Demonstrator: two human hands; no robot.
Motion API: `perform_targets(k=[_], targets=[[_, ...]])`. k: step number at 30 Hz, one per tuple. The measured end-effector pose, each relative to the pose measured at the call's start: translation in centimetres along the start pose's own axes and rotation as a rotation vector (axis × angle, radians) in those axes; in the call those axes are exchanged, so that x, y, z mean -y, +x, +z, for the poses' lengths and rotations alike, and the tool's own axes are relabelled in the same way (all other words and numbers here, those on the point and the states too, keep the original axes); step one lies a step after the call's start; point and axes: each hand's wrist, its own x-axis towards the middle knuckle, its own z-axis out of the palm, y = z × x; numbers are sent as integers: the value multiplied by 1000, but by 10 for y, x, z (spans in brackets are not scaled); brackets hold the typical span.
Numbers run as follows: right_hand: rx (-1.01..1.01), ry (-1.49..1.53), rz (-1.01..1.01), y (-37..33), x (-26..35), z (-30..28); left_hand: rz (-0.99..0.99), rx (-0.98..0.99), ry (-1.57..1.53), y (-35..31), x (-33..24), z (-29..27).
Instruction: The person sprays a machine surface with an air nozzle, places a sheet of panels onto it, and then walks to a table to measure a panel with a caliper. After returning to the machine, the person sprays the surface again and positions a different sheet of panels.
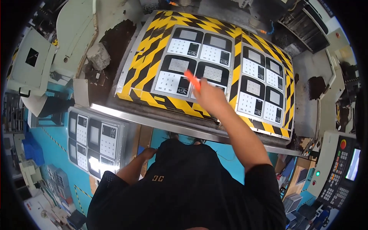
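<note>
My right hand [211, 97] is closed round an orange-red stick-shaped tool [193, 80]. It hangs over the left one of two printed keypad panel sheets [170, 78], and the tool's exact kind does not show. The hand and forearm cover part of that sheet's lower right panel. To its right lies the second keypad sheet [250, 89]. Both rest on a machine bed [142, 73] bordered with yellow and black striped tape. My left hand [148, 153] is low beside my body, near the bed's front edge; its fingers are too small and partly hidden to read.
A stack of similar keypad sheets [96, 142] stands at the left, below the metal front rail [153, 122]. At the right is a control panel [337, 172] with a red knob and keys. Dark debris [317, 87] lies beside the bed, and a grey block [98, 56] sits at its left.
</note>
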Motion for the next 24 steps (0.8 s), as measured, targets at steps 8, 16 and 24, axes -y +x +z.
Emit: perform_targets(k=[8, 16, 24], targets=[[-138, 150, 259, -9, -54, -14, -157, -85, -126, -2, 37, 16], [-292, 319, 422, 20, -135, -31, -62, -29, -54, 9, 20, 2], [-264, 62, 361, 8, -106, -31, -221, -8, -233, 34, 10, -23]])
